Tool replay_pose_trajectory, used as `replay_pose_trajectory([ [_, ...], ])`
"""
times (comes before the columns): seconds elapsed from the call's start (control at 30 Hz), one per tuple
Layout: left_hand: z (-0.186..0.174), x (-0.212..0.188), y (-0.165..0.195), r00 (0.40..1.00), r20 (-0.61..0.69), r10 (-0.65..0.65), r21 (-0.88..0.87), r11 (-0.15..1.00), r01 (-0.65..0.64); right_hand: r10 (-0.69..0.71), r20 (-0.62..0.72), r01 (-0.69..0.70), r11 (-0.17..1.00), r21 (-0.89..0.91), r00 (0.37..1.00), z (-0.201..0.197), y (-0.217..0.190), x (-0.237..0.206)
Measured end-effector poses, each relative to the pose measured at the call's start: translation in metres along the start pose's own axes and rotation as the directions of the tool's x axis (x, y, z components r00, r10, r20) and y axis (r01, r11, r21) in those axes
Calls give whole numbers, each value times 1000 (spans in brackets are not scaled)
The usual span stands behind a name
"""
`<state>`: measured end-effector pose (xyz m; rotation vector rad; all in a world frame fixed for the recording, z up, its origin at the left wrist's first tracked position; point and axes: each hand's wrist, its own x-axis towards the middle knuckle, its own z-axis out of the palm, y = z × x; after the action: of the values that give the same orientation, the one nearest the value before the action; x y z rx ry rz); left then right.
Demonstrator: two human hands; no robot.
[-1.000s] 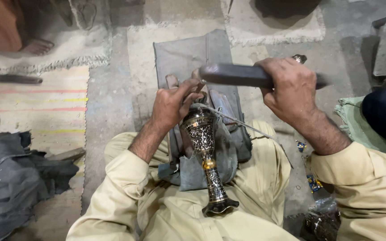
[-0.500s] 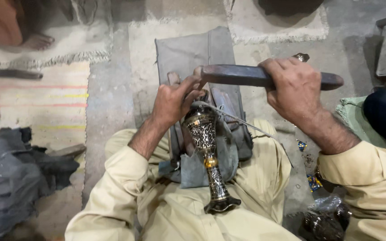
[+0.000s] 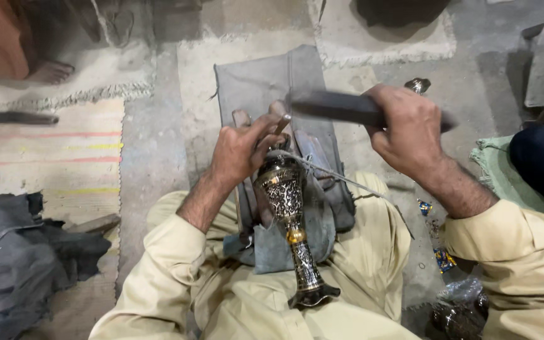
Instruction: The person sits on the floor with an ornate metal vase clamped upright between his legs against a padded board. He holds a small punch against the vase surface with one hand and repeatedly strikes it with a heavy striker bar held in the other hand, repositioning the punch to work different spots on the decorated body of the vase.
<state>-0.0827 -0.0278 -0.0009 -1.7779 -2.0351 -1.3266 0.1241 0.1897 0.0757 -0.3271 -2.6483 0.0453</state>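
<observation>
An engraved black and brass goblet-shaped vase [image 3: 288,214] lies on my lap over a grey cloth [image 3: 266,94], foot toward me. My left hand [image 3: 240,151] pinches a small chisel [image 3: 283,123] against the vase's upper bowl. My right hand [image 3: 407,129] grips a dark flat bar [image 3: 341,107] held level just above and right of the chisel. A thin cord [image 3: 341,178] runs from the vase to the right across my leg.
A dark grey garment [image 3: 20,252] lies at the lower left on a striped mat [image 3: 64,164]. A bare foot [image 3: 48,70] of another person is at the upper left. More shiny metalware [image 3: 458,311] sits at the lower right, a green cloth [image 3: 502,173] at right.
The bar in my right hand has shifted slightly and come down nearer the chisel. My left hand stays on the chisel at the vase.
</observation>
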Motion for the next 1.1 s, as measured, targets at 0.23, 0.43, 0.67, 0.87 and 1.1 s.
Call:
replay_pose_trajectory([
  [0.23,1,3,-3,999,47,-7,46,999,4,10,-32,-9,999,32,999,0,0,-1],
  [0.43,0,4,-3,998,65,-7,54,999,3,-26,-44,26,1000,8,999,-2,1,-3],
  [0.67,0,2,-6,998,36,-57,-64,996,59,-52,-80,50,998,-22,995,-3,1,-6],
  [0.87,1,1,-4,993,9,-121,-70,990,121,-77,-2,75,978,-196,997,-5,2,2],
  [1.1,2,4,-5,996,11,-91,-69,993,92,-39,107,64,968,-242,993,-9,3,1],
])
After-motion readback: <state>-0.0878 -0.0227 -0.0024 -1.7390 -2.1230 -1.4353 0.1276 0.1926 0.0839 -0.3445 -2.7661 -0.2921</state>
